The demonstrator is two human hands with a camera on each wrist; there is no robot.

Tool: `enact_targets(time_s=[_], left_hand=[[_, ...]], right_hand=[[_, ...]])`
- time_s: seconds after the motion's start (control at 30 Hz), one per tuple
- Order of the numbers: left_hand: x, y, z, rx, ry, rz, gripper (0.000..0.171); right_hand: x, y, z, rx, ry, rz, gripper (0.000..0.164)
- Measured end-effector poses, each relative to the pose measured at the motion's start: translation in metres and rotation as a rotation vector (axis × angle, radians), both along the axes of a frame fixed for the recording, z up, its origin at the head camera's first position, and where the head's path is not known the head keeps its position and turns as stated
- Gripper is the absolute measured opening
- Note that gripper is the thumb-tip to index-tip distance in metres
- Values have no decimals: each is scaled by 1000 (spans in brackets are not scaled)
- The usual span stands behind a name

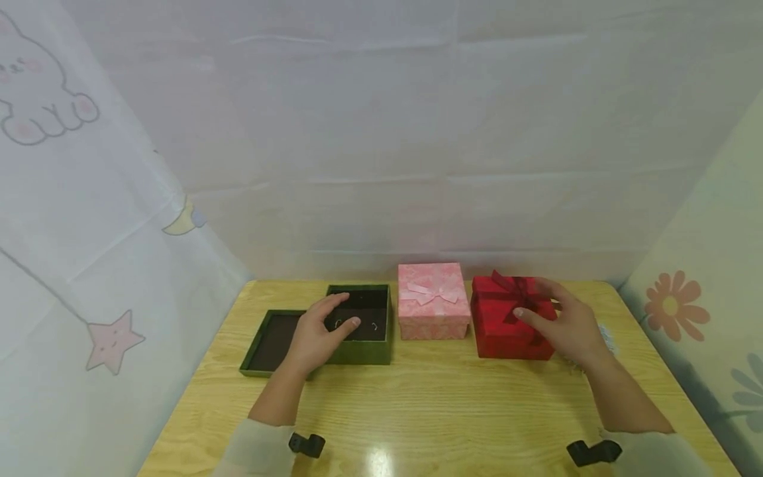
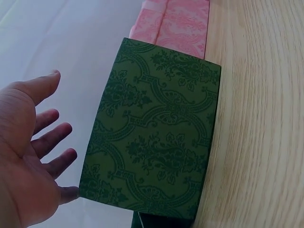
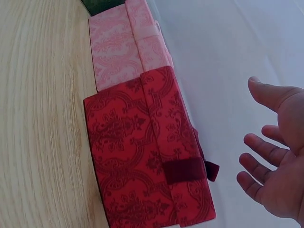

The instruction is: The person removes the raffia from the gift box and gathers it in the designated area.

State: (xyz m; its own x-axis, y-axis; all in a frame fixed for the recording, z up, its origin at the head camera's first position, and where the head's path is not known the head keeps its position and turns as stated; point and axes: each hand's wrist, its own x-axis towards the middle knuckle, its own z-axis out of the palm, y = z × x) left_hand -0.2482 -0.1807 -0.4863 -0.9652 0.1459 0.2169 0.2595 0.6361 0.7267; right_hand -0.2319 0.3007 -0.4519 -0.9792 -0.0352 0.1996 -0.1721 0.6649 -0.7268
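A green box (image 1: 363,354) stands without its lid, its dark inside holding a few small shiny curved pieces. Above its left side hovers my left hand (image 1: 316,338), fingers spread and thumb apart, gripping nothing. The upturned green lid (image 1: 268,344), dark inside, lies left of the box and partly behind this hand. At the right stands a lidded red box (image 3: 128,152) with a dark red ribbon bow (image 1: 518,295). My right hand (image 1: 569,328) is over its right side with fingers apart; the right wrist view shows a gap between hand and box.
Between the green and red boxes sits a lidded pink box (image 1: 434,324) with a pink bow. A pale lacy-looking thing (image 1: 608,339) shows partly behind the right hand. White cloth (image 1: 381,165) hangs behind the wooden table (image 1: 417,411) and along both sides.
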Motion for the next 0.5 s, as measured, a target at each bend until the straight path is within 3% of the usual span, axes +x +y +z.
enact_targets(time_s=[0.23, 0.5], left_hand=[[-5, 14, -2, -27, -30, -31, 67], [-13, 32, 0, -51, -15, -76, 70]], right_hand=[[-13, -17, -4, 26, -13, 61, 85], [-25, -38, -8, 101, -16, 95, 86]])
